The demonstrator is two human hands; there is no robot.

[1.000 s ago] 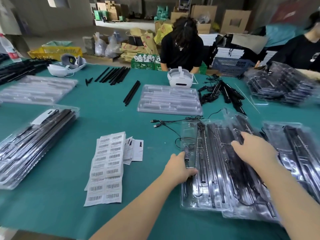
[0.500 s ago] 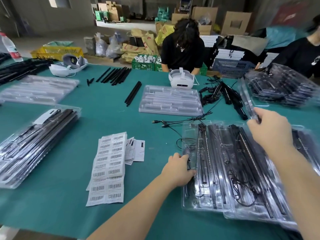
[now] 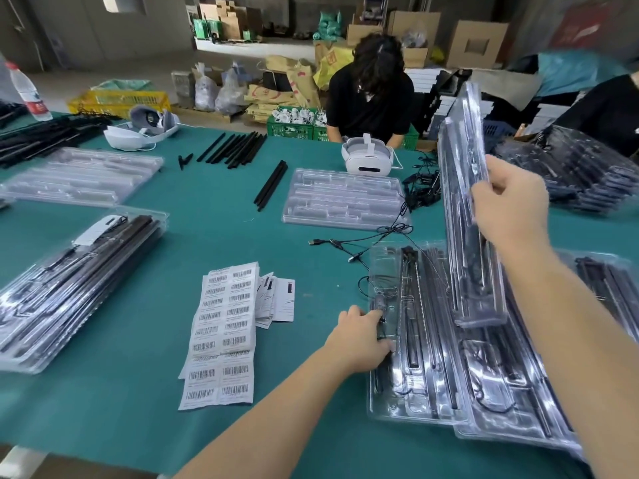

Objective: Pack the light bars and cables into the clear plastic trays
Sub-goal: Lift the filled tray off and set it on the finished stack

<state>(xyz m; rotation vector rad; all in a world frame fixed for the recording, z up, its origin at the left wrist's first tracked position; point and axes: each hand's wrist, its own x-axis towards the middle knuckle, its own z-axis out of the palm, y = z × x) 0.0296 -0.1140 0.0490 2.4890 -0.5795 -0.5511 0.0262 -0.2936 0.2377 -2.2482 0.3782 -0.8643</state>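
My right hand point(image 3: 511, 209) grips a packed clear tray point(image 3: 465, 216) by its right edge and holds it raised on end, its lower end resting on the trays below. My left hand point(image 3: 363, 337) rests on the left edge of a flat clear tray point(image 3: 411, 340) that holds black light bars and a cable; its fingertips touch a cable connector there. A black cable point(image 3: 359, 240) trails from this tray onto the green table. Another filled tray point(image 3: 505, 392) lies partly under it to the right. An empty clear tray point(image 3: 342, 198) sits behind.
Barcode label sheets point(image 3: 224, 333) lie left of my left hand. Stacks of packed trays point(image 3: 69, 288) sit at the left and far right point(image 3: 587, 171). Loose black light bars point(image 3: 238, 148), two white headsets point(image 3: 367, 157), empty trays point(image 3: 79, 176) and a person across the table are further back.
My right hand moved from lying on the trays to gripping one tray's far end and has tipped it up on end. My left hand stayed at the flat tray's left edge.
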